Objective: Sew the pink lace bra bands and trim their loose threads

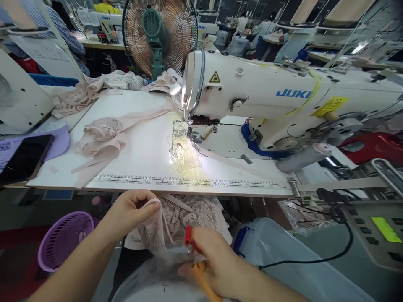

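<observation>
Below the table's front edge, my left hand [130, 212] pinches the edge of a pale pink lace garment [200, 212] between thumb and fingers. The rest of the lace lies bunched over my lap. Close on the right, my right hand [217, 258] grips scissors [188, 237] with one red and one orange handle. Their blades point left, toward the hanging cloth below my left hand. Motion blurs the blades, so I cannot tell whether they touch the fabric. Another pale pink lace piece [105, 130] rests on the table, its strap running toward the sewing machine [252, 84].
The white table [141, 155] has a ruler strip [189, 181] along its front edge. A phone [27, 157] lies at left. Below stand a purple basket [63, 241] and a translucent bin [283, 251]. A control panel [371, 230] juts out at right; a fan [159, 37] stands behind.
</observation>
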A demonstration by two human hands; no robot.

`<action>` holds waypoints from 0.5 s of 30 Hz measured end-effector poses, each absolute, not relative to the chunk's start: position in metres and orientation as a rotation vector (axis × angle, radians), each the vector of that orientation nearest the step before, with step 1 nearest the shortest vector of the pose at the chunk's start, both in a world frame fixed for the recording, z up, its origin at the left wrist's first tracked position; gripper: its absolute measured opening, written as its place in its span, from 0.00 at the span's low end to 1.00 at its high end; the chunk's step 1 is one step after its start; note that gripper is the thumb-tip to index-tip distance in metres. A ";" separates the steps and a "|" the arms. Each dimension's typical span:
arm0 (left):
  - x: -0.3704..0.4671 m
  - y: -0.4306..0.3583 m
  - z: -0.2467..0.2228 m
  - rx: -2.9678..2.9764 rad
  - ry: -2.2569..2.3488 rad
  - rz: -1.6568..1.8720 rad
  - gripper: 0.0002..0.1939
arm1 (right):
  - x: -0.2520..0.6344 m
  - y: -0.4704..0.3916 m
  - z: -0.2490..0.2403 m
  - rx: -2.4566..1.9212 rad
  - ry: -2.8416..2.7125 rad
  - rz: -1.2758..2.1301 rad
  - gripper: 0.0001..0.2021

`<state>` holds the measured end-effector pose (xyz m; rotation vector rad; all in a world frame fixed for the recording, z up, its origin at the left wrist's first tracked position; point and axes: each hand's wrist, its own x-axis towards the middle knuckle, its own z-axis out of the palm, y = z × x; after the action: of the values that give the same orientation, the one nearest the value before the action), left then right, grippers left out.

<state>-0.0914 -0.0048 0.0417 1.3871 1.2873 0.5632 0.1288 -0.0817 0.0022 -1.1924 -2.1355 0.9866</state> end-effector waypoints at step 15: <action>-0.175 -0.049 0.077 1.273 1.558 0.809 0.18 | 0.098 -0.081 0.003 -1.137 -2.134 0.872 0.11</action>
<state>-0.1753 -0.0489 0.0771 1.2726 1.5579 0.8094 0.0980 -0.0813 0.0028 -1.1369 -2.1344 0.8723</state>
